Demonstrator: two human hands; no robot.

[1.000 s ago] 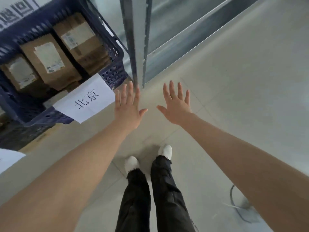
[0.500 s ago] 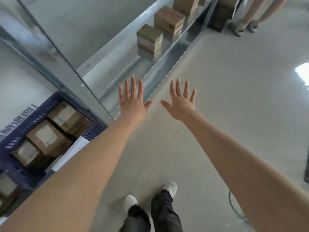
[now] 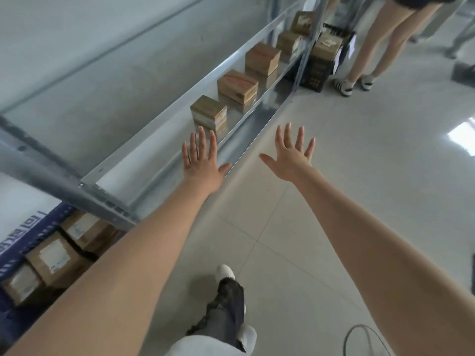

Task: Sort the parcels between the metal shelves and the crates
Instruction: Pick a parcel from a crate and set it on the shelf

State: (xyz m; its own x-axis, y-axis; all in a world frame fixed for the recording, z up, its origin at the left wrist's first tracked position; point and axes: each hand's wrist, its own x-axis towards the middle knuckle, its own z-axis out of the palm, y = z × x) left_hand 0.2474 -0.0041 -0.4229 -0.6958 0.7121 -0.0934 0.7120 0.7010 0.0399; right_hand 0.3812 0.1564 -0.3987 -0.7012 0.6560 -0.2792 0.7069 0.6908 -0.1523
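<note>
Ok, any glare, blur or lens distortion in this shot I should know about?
Head view: the wide lens swells the forearms near the bottom edge; head view, right edge: a glare patch washes out the floor; head view, top: parcels mirror in the shiny metal shelf; labels in the blue crate are too soft to read.

a parcel warehouse: metal shelves (image 3: 239,60) with cardboard parcels (image 3: 237,86), blue crate (image 3: 28,242).

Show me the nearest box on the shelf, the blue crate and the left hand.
nearest box (image 3: 208,109): head view, top face.
blue crate (image 3: 51,222): head view, upper rim.
left hand (image 3: 203,165): head view, back of the hand.
</note>
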